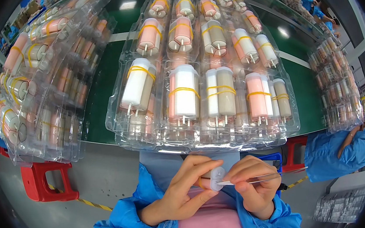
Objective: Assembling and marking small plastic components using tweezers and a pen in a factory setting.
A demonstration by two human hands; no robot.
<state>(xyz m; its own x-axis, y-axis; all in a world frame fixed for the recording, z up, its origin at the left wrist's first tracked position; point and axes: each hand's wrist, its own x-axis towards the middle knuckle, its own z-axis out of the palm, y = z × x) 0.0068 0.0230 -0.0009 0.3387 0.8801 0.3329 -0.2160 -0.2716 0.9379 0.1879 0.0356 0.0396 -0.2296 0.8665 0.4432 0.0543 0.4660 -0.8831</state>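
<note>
My left hand (pixel 183 192) holds a small white plastic part (pixel 217 178) close to my body, with a yellow rubber band around what it grips. My right hand (pixel 252 182) pinches a thin metal tweezer (pixel 259 178) whose tip touches the white part. In front of me, a stack of clear plastic blister trays (pixel 207 143) holds several bundles of white, pink and beige cylindrical parts (pixel 184 91), each bundle bound with a yellow rubber band.
A second stack of clear trays (pixel 39 84) leans at the left and a third (pixel 338 86) stands at the right on the green conveyor (pixel 101 91). A red stool (pixel 48 179) sits lower left. A person in blue (pixel 344 151) works at the right.
</note>
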